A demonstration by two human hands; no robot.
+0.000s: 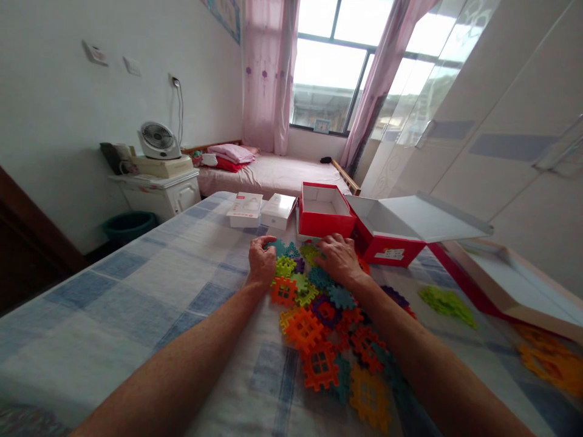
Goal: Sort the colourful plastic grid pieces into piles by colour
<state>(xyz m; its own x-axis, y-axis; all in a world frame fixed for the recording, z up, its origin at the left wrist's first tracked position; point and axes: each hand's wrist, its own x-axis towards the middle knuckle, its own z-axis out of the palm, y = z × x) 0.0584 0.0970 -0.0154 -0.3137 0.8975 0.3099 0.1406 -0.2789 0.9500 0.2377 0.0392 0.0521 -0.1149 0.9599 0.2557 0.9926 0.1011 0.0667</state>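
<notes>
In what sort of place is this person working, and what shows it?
Probably a bedroom in a home: a bed stands near the window, pink curtains hang there, and a white cabinet stands near the bed.

A cloth point(150, 291) covers the worktop point(54, 291) across the lower frame. On it, a pile of toothed interlocking tiles point(304, 331) spreads from the centre to the lower middle. Behind the pile, left to right, stand a flat carton point(245, 209), a second carton point(279, 210), an open-topped box point(325, 218) and a hinged-lid box point(387, 252). A smaller tile cluster point(449, 305) lies right of the pile, another point(551, 362) at lower right, before a long open box point(523, 311). Beyond the worktop, a bed point(296, 173) sits below the window point(328, 67); left of it, a nightstand point(184, 195) carries a fan point(158, 138), with a bin point(130, 233) beside it.
</notes>
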